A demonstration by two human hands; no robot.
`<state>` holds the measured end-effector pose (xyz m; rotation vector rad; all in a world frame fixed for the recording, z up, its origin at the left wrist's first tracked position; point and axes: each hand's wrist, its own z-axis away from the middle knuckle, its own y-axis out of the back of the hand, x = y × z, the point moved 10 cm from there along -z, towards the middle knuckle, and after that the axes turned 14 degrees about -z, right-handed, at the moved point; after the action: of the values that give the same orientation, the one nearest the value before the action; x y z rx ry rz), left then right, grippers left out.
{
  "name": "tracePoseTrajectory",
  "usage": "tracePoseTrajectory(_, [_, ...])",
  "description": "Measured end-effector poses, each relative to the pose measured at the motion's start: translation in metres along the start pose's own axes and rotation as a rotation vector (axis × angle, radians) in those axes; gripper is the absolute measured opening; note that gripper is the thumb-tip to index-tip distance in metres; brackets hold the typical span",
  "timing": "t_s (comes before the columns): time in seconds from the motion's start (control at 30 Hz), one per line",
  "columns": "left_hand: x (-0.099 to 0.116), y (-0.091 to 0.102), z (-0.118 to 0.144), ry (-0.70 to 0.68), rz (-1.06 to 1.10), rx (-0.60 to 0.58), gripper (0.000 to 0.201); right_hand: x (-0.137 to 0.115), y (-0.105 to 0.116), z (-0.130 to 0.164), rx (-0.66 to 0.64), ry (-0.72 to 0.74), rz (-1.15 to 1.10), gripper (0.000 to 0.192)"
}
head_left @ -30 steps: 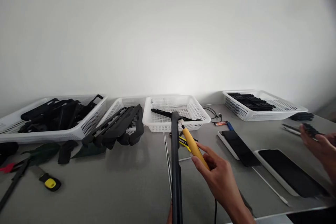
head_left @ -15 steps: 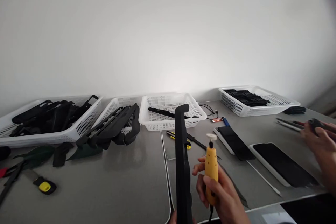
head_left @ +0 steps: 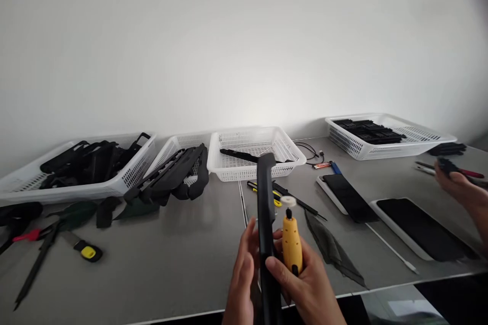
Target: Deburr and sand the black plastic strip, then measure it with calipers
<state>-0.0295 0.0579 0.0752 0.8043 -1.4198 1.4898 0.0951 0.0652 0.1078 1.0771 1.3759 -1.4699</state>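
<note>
A long black plastic part (head_left: 266, 203) with a hooked top stands upright in front of me. My right hand (head_left: 310, 277) grips a yellow rotary tool (head_left: 292, 246) topped by a pale round disc (head_left: 288, 201). Its thumb also presses against the black part, pinching it beside the tool. My left hand (head_left: 241, 279) is at the left side of the part with its fingers raised and apart; whether it touches the part is hard to see. The part's lower end runs out of the picture.
White baskets hold black parts: a left one (head_left: 141, 172), a middle one (head_left: 229, 175) and a right one (head_left: 354, 151). More black parts (head_left: 171, 177) lean on another basket. A utility knife (head_left: 89, 252), phones (head_left: 348, 198) and a cable lie around. A co-worker's hand (head_left: 463, 188) holds a black piece at right.
My left hand has come up from the bottom edge and its fingers have spread. My right hand has moved left with the rotary tool, and its thumb now rests on the black part.
</note>
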Motion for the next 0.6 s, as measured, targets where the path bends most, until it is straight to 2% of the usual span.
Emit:
tracePoseTrajectory(0.1, [0.016, -0.015, -0.018, 0.031, -0.082, -0.020, 0.066, -0.009, -0.014, 0.007, -0.081, 0.140, 0.142, 0.051])
tracePoseTrajectory(0.2, [0.020, -0.026, -0.026, 0.058, -0.058, -0.008, 0.070, -0.012, -0.012, 0.013, -0.102, 0.219, 0.276, 0.054])
tracePoseTrajectory(0.33, [0.016, -0.034, -0.036, 0.090, 0.065, 0.017, 0.081, -0.009, 0.002, 0.018, -0.121, 0.197, 0.380, 0.052])
tracePoseTrajectory(0.6, [0.047, -0.041, -0.053, -0.049, 0.051, 0.044, 0.062, -0.005, 0.010, 0.027, -0.216, 0.157, 0.510, 0.052])
